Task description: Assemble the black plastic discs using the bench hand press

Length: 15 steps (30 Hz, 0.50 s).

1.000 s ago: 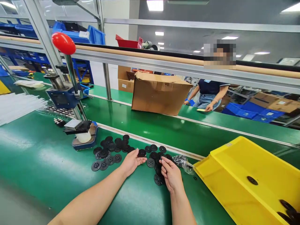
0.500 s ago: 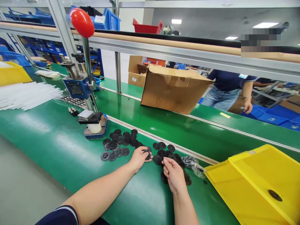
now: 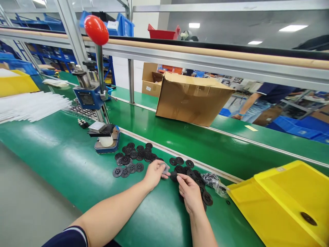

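My left hand [image 3: 153,174] is closed on a disc [image 3: 166,168] that looks grey where it catches the light, held tilted just above the table. My right hand [image 3: 191,195] is pinched, thumb against fingertips, beside a black disc [image 3: 173,176]; whatever sits in the pinch is too small to make out. Flat black slotted discs [image 3: 133,154] lie in a loose group left of my left hand. A second pile of black discs [image 3: 190,173] spreads behind and beneath my right hand, which partly hides it.
A hand press [image 3: 88,97] with a red knob stands at left. A clear bag of small black parts [image 3: 214,181] lies right of the pile, near a yellow bin [image 3: 288,195] holding one disc. A cardboard box [image 3: 194,99] stands behind. A person [image 3: 264,99] is across the bench.
The disc in my left hand has tilted and now looks grey instead of dark. My right hand stays pinched near the pile. The person across the bench has shifted posture.
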{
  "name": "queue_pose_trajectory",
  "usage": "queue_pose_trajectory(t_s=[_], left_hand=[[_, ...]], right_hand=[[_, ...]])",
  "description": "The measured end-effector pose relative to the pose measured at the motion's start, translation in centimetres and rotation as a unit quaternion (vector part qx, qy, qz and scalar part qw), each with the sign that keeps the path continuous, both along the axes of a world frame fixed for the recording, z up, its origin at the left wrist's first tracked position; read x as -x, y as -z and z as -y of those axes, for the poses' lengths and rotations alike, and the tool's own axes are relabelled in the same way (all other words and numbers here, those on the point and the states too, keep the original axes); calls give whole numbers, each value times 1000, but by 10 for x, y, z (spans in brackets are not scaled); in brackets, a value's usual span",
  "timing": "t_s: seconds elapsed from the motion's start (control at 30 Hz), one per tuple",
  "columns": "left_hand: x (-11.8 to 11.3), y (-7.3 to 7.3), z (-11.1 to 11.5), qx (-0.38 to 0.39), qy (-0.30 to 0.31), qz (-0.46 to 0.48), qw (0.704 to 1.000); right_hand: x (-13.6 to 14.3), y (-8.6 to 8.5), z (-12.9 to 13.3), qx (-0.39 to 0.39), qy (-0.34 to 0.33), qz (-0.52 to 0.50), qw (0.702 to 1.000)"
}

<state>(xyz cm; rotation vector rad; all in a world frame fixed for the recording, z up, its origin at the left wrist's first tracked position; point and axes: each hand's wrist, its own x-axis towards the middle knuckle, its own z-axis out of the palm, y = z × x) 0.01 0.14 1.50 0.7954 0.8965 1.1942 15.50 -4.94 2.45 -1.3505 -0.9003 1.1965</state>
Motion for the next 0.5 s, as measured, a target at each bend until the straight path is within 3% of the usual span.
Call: queue_pose_trajectory(t_s=[0.07, 0.13, 0.33, 0.5], left_hand=[[-6, 3, 7, 54, 103, 32, 993], [-9, 6, 11, 85, 152, 53, 983], [-6, 7, 9, 85, 149, 56, 984], [-4, 3, 10, 73, 153, 42, 985]], right_hand=[[2, 0, 0, -15, -3, 50, 999], [5, 0, -1, -35, -7, 101, 994], [12, 2, -5, -96, -15, 197, 975], [15, 1, -4, -106, -4, 205, 973]])
